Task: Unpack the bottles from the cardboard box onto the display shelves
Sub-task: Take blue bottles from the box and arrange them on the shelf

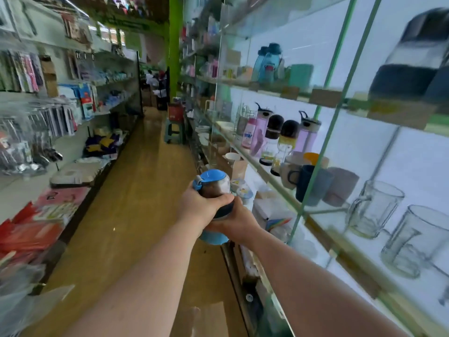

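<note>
Both hands are wrapped around one bottle (213, 190), a dark-bodied flask with a blue lid and blue base, held out over the aisle floor just beside the glass display shelves (301, 210) on the right. The left hand (199, 207) grips the middle of the body with its thumb curled across the front, and the right hand (239, 222) curls round the lower part near the base. The cardboard box (209, 319) shows only as a flap at the bottom edge, below the arms. The main risk is the crowded shelf ahead: mugs (308, 183) and glass tankards (374, 210) stand close to the front edge, and other bottles (279, 137) fill the stretch further along, so swinging the flask in at an angle could knock one off the glass or crack it. The upright green-edged glass divider (323, 132) sits between the hands and the open shelf space, and clipping it with the base seems likely if the approach is rushed. Releasing one hand early would leave a smooth, rounded body in a single grip, which might slip. The view is blurred, so the free spot on the shelf cannot be judged.
</note>
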A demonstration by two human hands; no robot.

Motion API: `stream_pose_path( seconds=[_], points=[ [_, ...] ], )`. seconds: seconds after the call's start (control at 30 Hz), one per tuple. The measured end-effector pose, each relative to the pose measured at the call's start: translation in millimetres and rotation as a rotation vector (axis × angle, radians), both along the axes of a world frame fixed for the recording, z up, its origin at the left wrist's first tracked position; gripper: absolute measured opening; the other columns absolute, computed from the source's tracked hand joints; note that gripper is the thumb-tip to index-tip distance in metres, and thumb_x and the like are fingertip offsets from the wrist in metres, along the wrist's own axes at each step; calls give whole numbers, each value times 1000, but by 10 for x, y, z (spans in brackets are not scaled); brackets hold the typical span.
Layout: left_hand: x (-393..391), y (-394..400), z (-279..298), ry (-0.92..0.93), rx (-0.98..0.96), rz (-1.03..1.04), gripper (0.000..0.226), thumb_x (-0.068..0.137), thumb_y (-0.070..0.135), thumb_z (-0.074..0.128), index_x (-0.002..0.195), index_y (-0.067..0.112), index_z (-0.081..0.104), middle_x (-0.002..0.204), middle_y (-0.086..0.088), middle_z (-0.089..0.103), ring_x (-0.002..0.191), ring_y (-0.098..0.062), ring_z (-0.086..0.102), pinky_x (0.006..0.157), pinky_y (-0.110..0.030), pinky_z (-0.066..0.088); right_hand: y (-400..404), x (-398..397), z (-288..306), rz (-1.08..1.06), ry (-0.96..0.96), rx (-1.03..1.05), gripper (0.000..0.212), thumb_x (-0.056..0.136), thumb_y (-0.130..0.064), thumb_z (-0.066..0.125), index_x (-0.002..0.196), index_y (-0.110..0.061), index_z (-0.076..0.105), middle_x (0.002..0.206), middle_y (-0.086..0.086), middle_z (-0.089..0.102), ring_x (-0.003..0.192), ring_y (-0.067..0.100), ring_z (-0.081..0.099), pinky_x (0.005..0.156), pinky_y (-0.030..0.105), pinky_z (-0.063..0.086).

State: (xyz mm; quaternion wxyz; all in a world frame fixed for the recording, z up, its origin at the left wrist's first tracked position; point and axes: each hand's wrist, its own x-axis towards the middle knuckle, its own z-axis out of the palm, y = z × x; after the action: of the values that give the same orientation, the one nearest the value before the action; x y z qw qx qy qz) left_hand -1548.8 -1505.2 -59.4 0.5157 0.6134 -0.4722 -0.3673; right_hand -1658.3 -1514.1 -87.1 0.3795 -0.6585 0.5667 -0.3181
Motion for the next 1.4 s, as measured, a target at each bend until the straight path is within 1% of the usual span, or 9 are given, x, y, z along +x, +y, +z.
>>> stream_pose_path(
  seconds=[0.1, 0.23, 0.5, 0.7, 0.87, 1.03, 1.2, 1.3, 1.4],
  points=[
    [18, 57, 728, -48, -35, -7, 68, 60, 41, 84, 119, 24, 55, 112, 1, 63, 105, -24, 60, 94, -38, 48, 72, 1, 710, -23, -7, -54, 89, 47, -49, 82, 123, -24, 44, 114, -10, 61, 104, 9, 59, 83, 27, 49],
    [46, 179, 1475, -76, -89, -34, 69, 60, 41, 85, 119, 21, 57, 114, 0, 62, 107, -25, 58, 94, -35, 47, 145, 61, 1381, -36, -77, -126, 102, 32, -58, 86, 121, -24, 48, 109, -8, 65, 101, 10, 63, 89, 39, 53],
    [-24, 511, 2194, -187, -171, -153, 75, 59, 50, 82, 120, 13, 59, 116, -5, 63, 106, -26, 59, 91, -35, 49, 675, -71, 2098, -150, -120, -204, 74, 60, -30, 88, 117, -18, 42, 114, -2, 61, 107, 14, 58, 91, 30, 49],
    [-300, 864, 2488, -211, -238, -246, 69, 62, 45, 82, 117, 12, 59, 108, -5, 63, 104, -26, 58, 92, -38, 49, 1049, -303, 2384, -280, -23, -261, 113, 27, -60, 79, 127, -19, 47, 114, -3, 64, 106, 14, 61, 94, 35, 51],
    [-675, 1181, 2711, -220, -285, -341, 75, 61, 48, 81, 120, 9, 57, 116, -9, 62, 107, -28, 58, 93, -36, 47, 1508, -681, 2620, -353, -4, -303, 79, 51, -41, 88, 118, -19, 54, 110, -4, 65, 102, 13, 61, 94, 34, 50],
    [-1163, 1574, 2926, -241, -353, -456, 69, 66, 48, 79, 120, 12, 56, 115, -9, 61, 106, -27, 56, 84, -32, 41, 1960, -1141, 2831, -481, 50, -314, 95, 45, -50, 87, 126, -18, 50, 115, -3, 63, 105, 14, 61, 95, 35, 50],
    [-1652, 1927, 3052, -198, -388, -570, 77, 63, 51, 80, 123, 11, 53, 105, -1, 56, 104, -26, 55, 92, -35, 44, 2516, -1581, 2995, -542, 83, -351, 65, 60, -37, 87, 117, -18, 63, 106, -5, 68, 98, 12, 63, 87, 26, 51],
    [-1908, 2159, 3114, -191, -406, -651, 80, 62, 55, 78, 125, 13, 52, 113, -5, 58, 104, -26, 54, 89, -34, 43, 2773, -1787, 3062, -653, 156, -358, 77, 54, -47, 87, 120, -16, 61, 111, -1, 66, 101, 15, 62, 87, 28, 51],
    [-2133, 2400, 3168, -167, -427, -750, 79, 62, 53, 79, 125, 14, 52, 107, -3, 57, 95, -22, 50, 84, -33, 41, 2972, -2036, 3070, -754, 200, -392, 114, 23, -77, 79, 118, -18, 62, 106, 0, 69, 100, 16, 65, 89, 38, 53]
  ],
)
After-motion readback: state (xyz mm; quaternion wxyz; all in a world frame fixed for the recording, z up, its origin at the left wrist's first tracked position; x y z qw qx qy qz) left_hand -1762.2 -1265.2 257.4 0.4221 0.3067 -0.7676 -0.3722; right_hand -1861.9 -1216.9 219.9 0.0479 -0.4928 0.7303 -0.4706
